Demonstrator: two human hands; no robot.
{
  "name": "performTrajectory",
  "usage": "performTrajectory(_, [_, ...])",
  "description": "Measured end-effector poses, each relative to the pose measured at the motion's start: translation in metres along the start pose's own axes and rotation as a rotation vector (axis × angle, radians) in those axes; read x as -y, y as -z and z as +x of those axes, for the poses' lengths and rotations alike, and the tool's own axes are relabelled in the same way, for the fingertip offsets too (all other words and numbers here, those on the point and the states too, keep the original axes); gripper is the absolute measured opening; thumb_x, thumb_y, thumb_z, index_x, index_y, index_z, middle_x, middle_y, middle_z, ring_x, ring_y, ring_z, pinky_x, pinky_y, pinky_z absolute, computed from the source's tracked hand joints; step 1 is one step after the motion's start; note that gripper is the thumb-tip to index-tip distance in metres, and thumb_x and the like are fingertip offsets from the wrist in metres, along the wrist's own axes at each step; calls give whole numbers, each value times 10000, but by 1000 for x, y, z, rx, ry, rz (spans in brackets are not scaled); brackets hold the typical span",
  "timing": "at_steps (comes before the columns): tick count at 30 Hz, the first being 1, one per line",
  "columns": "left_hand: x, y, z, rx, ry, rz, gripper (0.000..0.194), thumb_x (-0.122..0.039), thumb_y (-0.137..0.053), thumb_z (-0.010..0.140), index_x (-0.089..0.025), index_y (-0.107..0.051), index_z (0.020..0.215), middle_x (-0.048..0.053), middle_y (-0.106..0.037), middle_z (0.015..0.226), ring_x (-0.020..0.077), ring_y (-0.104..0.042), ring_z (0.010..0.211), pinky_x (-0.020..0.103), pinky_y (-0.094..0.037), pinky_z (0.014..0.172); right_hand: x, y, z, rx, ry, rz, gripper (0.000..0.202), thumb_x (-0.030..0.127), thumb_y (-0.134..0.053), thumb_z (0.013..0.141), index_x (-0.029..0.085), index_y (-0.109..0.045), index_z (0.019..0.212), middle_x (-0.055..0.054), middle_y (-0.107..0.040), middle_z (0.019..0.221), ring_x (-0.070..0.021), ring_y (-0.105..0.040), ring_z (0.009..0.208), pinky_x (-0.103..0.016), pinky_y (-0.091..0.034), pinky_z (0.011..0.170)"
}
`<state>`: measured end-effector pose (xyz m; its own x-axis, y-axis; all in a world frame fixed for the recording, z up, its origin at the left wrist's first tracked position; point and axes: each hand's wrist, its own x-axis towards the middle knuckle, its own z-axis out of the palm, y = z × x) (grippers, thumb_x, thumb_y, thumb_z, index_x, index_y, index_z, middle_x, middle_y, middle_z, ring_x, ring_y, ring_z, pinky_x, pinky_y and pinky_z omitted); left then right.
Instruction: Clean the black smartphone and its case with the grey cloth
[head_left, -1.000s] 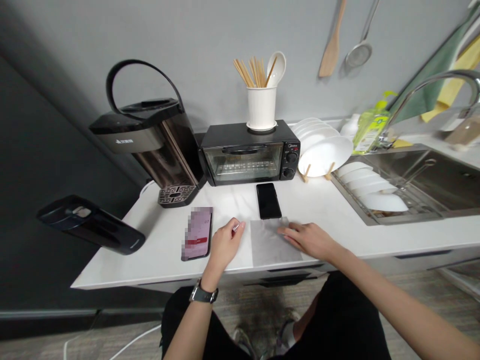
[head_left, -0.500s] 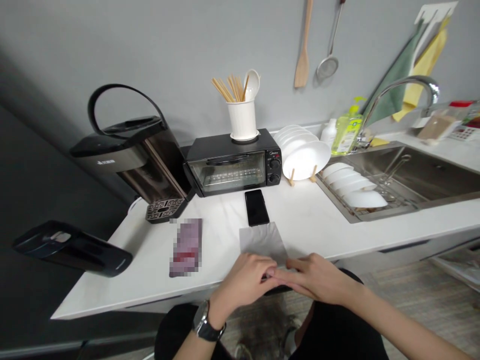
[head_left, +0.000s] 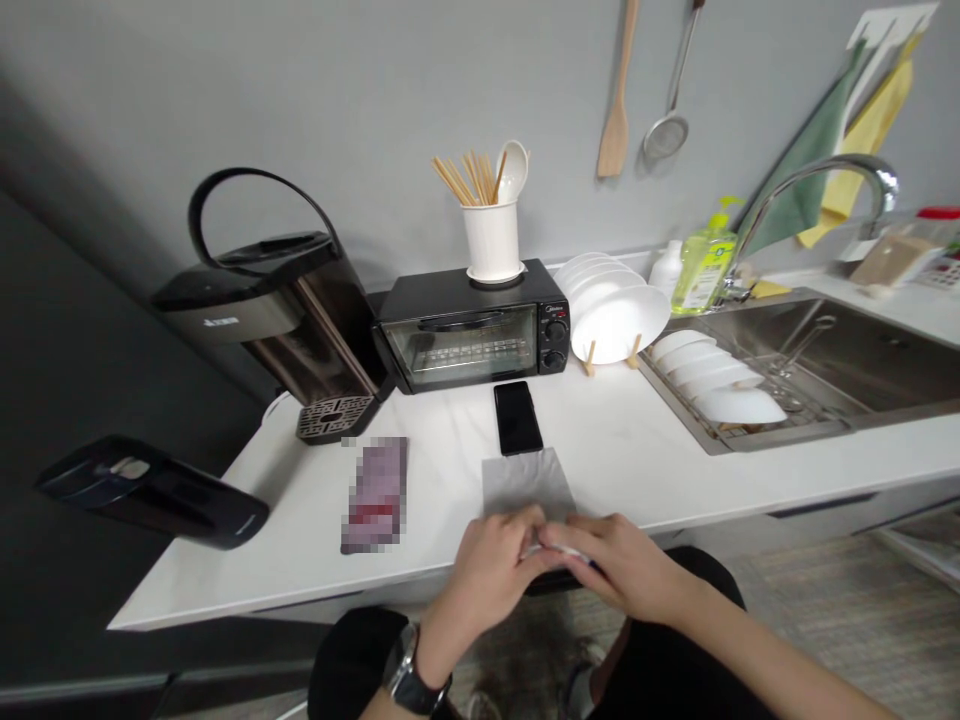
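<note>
At the counter's front edge my left hand (head_left: pixel 499 555) and my right hand (head_left: pixel 611 560) meet, fingers bent and closed together. Pinched between them is a thin whitish strip (head_left: pixel 566 550), mostly covered by the fingers; its kind does not show. Just beyond my fingertips a grey cloth (head_left: pixel 521 480) lies flat on the counter, its near part behind my hands. A black phone (head_left: pixel 517 418) rests face up at the cloth's far edge. Left of my hands lies a purple item (head_left: pixel 377 495), blurred by pixelation, with a red band.
On the white counter (head_left: pixel 442 500) stand a black dispenser (head_left: pixel 315 340), a dark tumbler (head_left: pixel 157 495) and a toaster oven (head_left: pixel 472 335) bearing a white utensil holder (head_left: pixel 493 240). White plates (head_left: pixel 619 325) stand in a rack beside the sink (head_left: pixel 892 370), which holds bowls (head_left: pixel 739 405).
My hands have shifted slightly, and more of the whitish strip shows between the fingers. The whole view has slid a little, so things appear farther right.
</note>
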<state>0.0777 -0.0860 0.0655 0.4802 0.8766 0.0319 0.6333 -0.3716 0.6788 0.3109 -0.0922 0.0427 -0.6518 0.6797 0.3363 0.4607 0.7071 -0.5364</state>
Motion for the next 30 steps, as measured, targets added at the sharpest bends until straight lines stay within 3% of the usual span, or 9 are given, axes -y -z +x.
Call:
performTrajectory(3, [11,14,-12,-195,116,-8,277,-412,-442,1060,-241,-573,886,-55,-552,683,146,-543,632,263,-336,646,-38,26,7,-376,-196,12,331,365,-444,1081,282,-489,1399,-77,-700,1141,-209,-696,897,-319,-545,820])
performTrajectory(5, [20,20,-16,-291,168,28,290,-434,-435,1059,-243,-555,877,-56,-534,675,148,-531,623,266,-344,644,-74,45,17,-572,-302,74,511,428,-454,1066,261,-295,1522,-85,-650,1126,-219,-661,893,-361,-557,816])
performTrajectory(9, [27,23,-11,-341,172,178,223,-406,-462,1050,-250,-577,940,-35,-615,805,159,-591,697,280,-381,677,-137,50,47,-599,-297,199,734,488,-544,984,221,-141,1537,-86,-591,1105,-236,-635,969,-417,-555,881])
performTrajectory(12, [23,26,4,-369,172,329,192,-374,-449,1056,-256,-598,1025,-1,-663,981,182,-654,816,293,-417,712,-160,32,61,-607,-342,207,649,506,-549,944,204,-269,1446,-99,-605,1087,-265,-654,993,-457,-550,901])
performTrajectory(16, [17,30,43,-348,310,552,390,-458,-450,1054,-184,-532,1320,105,-665,1178,264,-696,959,327,-476,731,-169,19,61,-632,-443,156,498,476,-541,921,206,-414,1319,-120,-656,1082,-304,-665,989,-506,-516,942])
performTrajectory(19, [12,24,83,-310,450,684,758,-627,-425,1022,-41,-390,1501,245,-614,1299,364,-666,1103,386,-515,801,-169,20,58,-669,-518,126,612,418,-595,843,188,-397,1373,-142,-677,1114,-330,-677,968,-524,-515,926])
performTrajectory(21, [9,17,109,-231,490,711,878,-685,-377,1010,11,-326,1543,303,-582,1342,394,-634,1173,419,-517,877,-169,20,54,-707,-547,114,740,364,-630,761,182,-360,1425,-168,-656,1223,-351,-672,1043,-541,-502,962])
performTrajectory(25, [10,13,144,-130,482,691,876,-679,-492,961,57,-465,1436,337,-590,1326,401,-630,1193,423,-495,961,-168,19,36,-870,-589,111,773,322,-576,707,177,-317,1420,-220,-546,1402,-364,-575,1276,-575,-432,1078])
performTrajectory(30, [33,42,153,24,516,652,782,-595,-652,832,-32,-546,1364,296,-594,1377,397,-599,1277,416,-473,1024,-159,19,9,-1071,-638,162,569,309,-526,779,216,-364,1316,-194,-574,1336,-316,-629,1180,-559,-465,1029])
